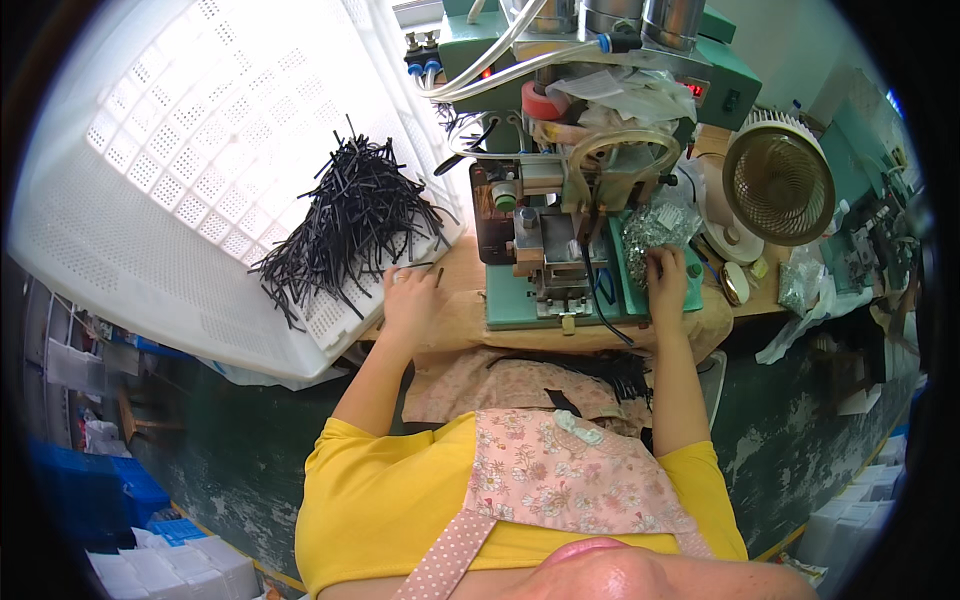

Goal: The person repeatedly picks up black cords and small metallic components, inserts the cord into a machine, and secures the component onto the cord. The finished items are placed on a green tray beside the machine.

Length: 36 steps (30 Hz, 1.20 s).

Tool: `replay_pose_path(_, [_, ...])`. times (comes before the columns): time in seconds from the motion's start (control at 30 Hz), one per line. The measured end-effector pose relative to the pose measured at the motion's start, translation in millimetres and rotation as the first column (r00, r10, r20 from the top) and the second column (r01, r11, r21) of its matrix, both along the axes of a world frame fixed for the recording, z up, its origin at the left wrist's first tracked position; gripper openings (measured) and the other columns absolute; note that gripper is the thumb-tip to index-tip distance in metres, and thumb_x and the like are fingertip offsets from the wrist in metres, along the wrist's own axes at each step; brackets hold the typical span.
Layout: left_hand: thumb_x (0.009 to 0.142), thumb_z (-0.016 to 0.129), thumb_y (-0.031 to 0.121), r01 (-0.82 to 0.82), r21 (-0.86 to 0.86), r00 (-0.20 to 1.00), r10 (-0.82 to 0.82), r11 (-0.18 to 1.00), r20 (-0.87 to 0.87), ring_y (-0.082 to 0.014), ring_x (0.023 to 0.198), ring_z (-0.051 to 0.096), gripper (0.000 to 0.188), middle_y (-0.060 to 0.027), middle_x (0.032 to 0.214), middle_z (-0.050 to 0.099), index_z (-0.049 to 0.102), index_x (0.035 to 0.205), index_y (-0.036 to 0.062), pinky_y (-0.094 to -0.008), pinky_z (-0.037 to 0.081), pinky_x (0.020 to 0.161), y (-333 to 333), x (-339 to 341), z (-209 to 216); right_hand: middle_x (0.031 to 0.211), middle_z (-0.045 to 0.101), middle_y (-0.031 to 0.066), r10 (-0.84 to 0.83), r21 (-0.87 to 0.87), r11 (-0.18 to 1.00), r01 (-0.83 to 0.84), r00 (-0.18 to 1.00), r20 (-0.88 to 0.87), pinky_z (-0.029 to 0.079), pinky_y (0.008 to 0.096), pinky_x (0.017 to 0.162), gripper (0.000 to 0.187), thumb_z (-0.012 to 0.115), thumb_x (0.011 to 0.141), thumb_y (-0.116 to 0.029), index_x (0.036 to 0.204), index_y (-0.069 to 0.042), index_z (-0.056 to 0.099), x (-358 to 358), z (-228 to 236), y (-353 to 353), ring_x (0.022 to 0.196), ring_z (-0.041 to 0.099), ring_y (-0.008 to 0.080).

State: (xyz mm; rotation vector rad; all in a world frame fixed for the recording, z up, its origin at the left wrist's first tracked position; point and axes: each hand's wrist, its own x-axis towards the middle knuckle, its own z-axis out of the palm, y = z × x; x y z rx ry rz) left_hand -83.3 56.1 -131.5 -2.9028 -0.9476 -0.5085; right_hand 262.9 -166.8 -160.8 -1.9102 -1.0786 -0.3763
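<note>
From my distant seat I see black strips lying across the lap of the flowered apron, and beyond them the left hand at the table's edge, fingers loosely bent beside a short black strip I can't be sure it grips. The right hand dips its nearly closed fingers into small metal pieces in the green tray, any catch hidden from me, beside the green machine; farther left, a heap of black strips rests in the white basket.

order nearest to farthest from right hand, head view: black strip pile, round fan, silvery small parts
1. Silvery small parts: at the fingertips of the right hand
2. Round fan: to its right
3. Black strip pile: far left
</note>
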Motion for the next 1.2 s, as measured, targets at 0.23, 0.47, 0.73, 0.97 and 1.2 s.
replay_pose_path(0.23, [0.075, 0.065, 0.014, -0.067, 0.256, 0.997, 0.074, 0.964, -0.016, -0.024, 0.097, 0.057, 0.008, -0.0067, 0.085, 0.061, 0.062, 0.081, 0.0085, -0.041, 0.035, 0.094, 15.7, -3.5, -22.4, 0.109, 0.059, 0.0108, -0.024, -0.004, 1.0, 0.025, 0.999, 0.025, 0.046, 0.0373, 0.075, 0.015, 0.061, 0.087, -0.002, 0.101, -0.005, 0.065, 0.8, 2.4, -1.5, 0.091, 0.059, 0.0282])
replay_pose_path(0.47, [0.093, 0.06, 0.024, -0.04, -0.247, 0.816, 0.174, 0.968, 0.551, -0.0179, 0.059, 0.063, 0.019, -0.007, 0.073, 0.068, 0.06, 0.09, 0.005, -0.0283, 0.047, 0.062, 12.7, 20.6, 24.5, 0.095, 0.064, 0.0106, -0.044, -0.066, 0.996, 0.058, 0.979, 0.199, 0.042, 0.038, 0.078, 0.013, 0.062, 0.086, -0.005, 0.098, -0.007, 0.064, 3.0, 3.2, -2.5, 0.084, 0.06, 0.0296])
replay_pose_path(0.73, [0.098, 0.054, 0.027, 0.23, -0.576, 0.621, 0.337, 0.785, 0.707, -0.0056, 0.058, 0.05, 0.026, -0.0035, 0.077, 0.067, 0.053, 0.11, 0.0037, -0.0195, 0.04, 0.056, 1.1, 22.9, 31.2, 0.092, 0.065, 0.0099, 0.039, 0.063, 0.998, -0.025, 0.974, -0.223, 0.043, 0.036, 0.079, 0.013, 0.063, 0.087, -0.009, 0.098, -0.004, 0.064, -28.0, 26.0, 4.6, 0.085, 0.062, 0.0271])
replay_pose_path(0.97, [0.099, 0.052, 0.014, 0.392, -0.484, 0.467, 0.284, 0.783, 0.837, -0.0081, 0.076, 0.057, 0.03, -0.0068, 0.098, 0.065, 0.049, 0.125, 0.0017, -0.0215, 0.045, 0.062, -8.4, 55.9, 43.3, 0.096, 0.066, 0.0091, 0.262, 0.133, 0.962, -0.237, 0.938, -0.225, 0.044, 0.035, 0.083, 0.015, 0.066, 0.084, -0.01, 0.098, -0.005, 0.064, -72.2, 93.0, 28.0, 0.092, 0.061, 0.0256])
replay_pose_path(1.2, [0.084, 0.061, 0.003, 0.517, 0.086, 0.509, -0.387, 0.851, 0.769, -0.0207, 0.086, 0.064, 0.023, -0.0099, 0.103, 0.067, 0.064, 0.108, 0.0014, -0.0287, 0.053, 0.075, -67.9, 81.8, 79.3, 0.092, 0.065, 0.0057, 0.33, 0.238, 0.938, -0.252, 0.859, -0.392, 0.045, 0.0346, 0.081, 0.02, 0.07, 0.081, -0.012, 0.098, -0.006, 0.06, -94.0, 103.4, 43.4, 0.091, 0.06, 0.0245])
